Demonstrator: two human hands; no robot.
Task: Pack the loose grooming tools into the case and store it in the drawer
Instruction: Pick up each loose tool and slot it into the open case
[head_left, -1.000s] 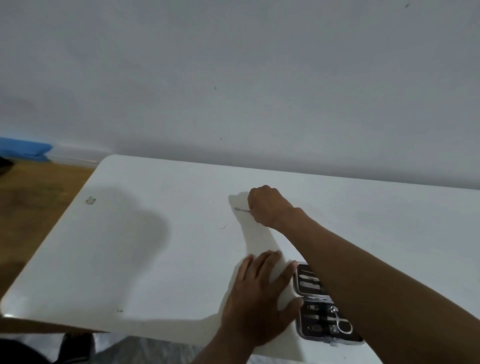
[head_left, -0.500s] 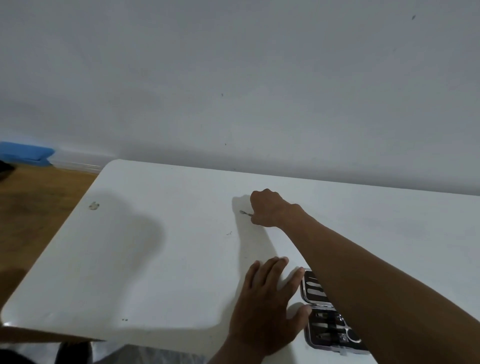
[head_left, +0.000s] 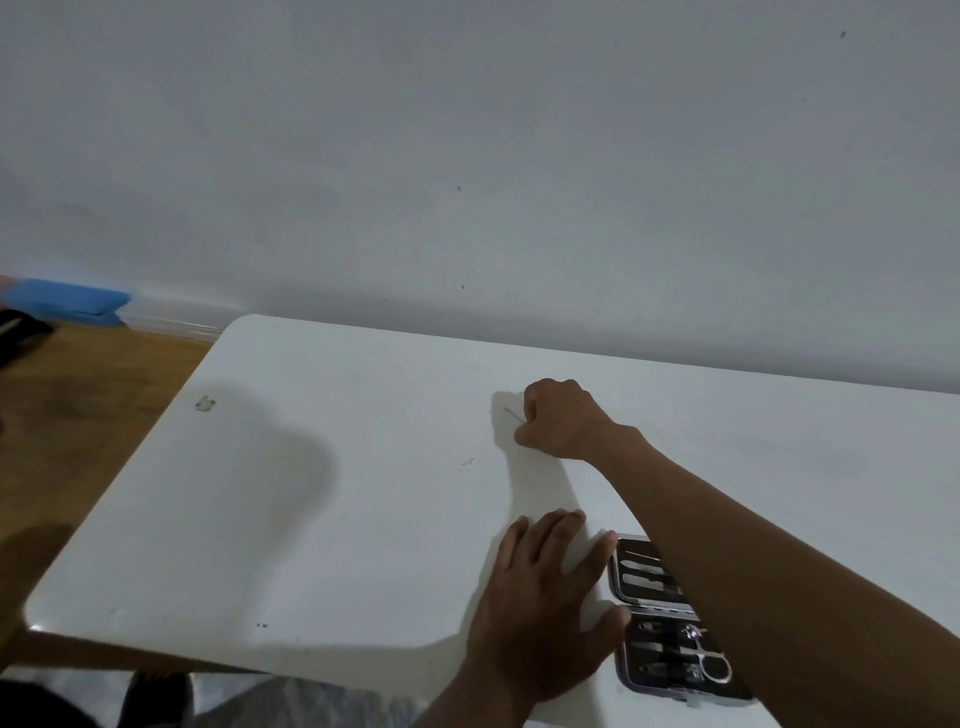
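An open grooming case (head_left: 652, 605) lies on the white table (head_left: 311, 493) near its front edge, with metal tools and scissors strapped in its two black halves. My right forearm crosses over its right side. My left hand (head_left: 540, 608) lies flat on the table, fingers spread, touching the case's left edge. Farther back, my right hand (head_left: 558, 418) is closed in a fist on a thin metal grooming tool (head_left: 513, 414). Only the tool's slim tip pokes out to the left of the fist, low over the table. No drawer is in view.
A small pale chip (head_left: 205, 404) marks the table near its left edge. A grey wall runs just behind the table. Wooden floor and a blue pad (head_left: 67, 301) lie to the left. Dark specks dot the tabletop.
My right fist has tightened on the thin tool and turned a little, the tip now pointing up-left. The left hand and the case stay put; the view shifted slightly.
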